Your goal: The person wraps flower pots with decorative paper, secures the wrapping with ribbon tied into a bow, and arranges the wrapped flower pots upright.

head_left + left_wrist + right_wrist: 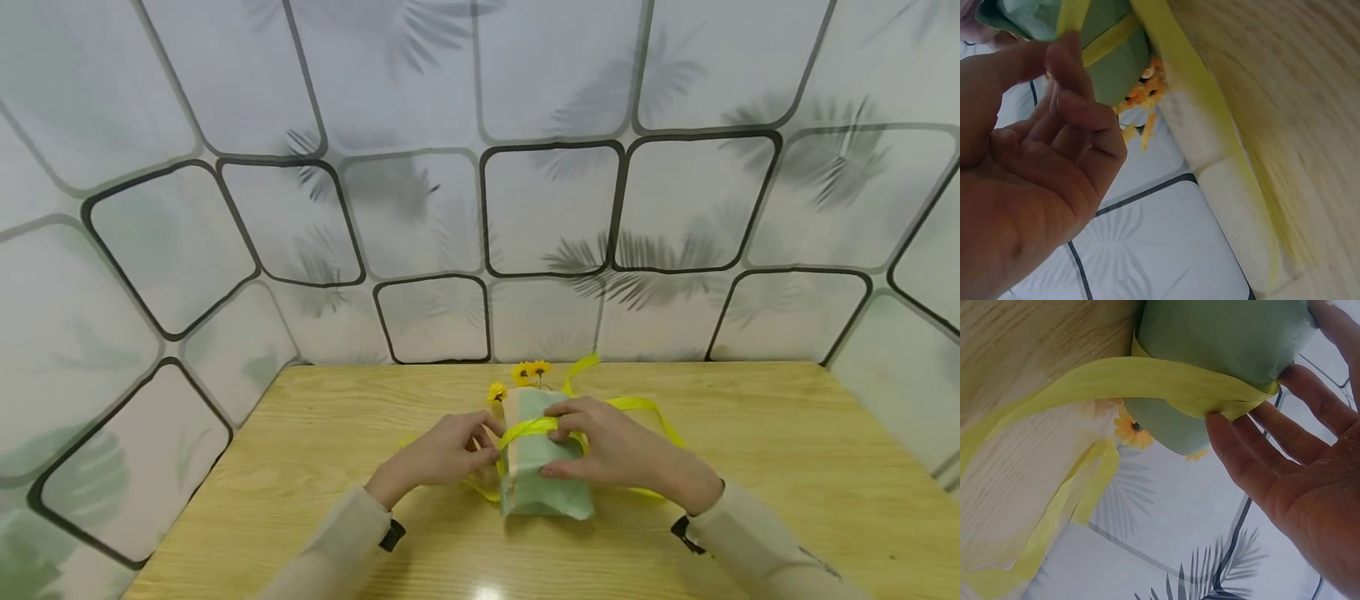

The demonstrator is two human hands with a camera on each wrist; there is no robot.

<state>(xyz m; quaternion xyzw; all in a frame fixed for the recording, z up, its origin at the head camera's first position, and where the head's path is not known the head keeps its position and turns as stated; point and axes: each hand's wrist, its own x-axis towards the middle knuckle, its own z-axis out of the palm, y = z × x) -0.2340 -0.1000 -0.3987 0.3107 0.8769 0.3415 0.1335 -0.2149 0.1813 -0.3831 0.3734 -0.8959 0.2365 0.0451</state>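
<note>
Package [546, 498] between left and right fingers [567, 469]

Around the green package [542, 493], the surface [555, 558] permits passage at 6 o'clock; left grip [453, 450] blocks 9, right grip [611, 442] 3, flowers [522, 374] 11, yellow ribbon [637, 404] 2.

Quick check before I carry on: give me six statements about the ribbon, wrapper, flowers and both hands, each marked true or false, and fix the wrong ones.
1. A yellow ribbon crosses the green wrapper. True.
2. At least three flowers show by the wrapper's far end. True.
3. Those flowers are blue. False: they are yellow to orange.
4. The right hand touches the wrapper. True.
5. The whole ribbon lies on the wrapper. False: lengths of it trail off over the tabletop.
6. The left hand is far from the ribbon. False: its fingertips are at the ribbon, beside the wrapper.
</note>
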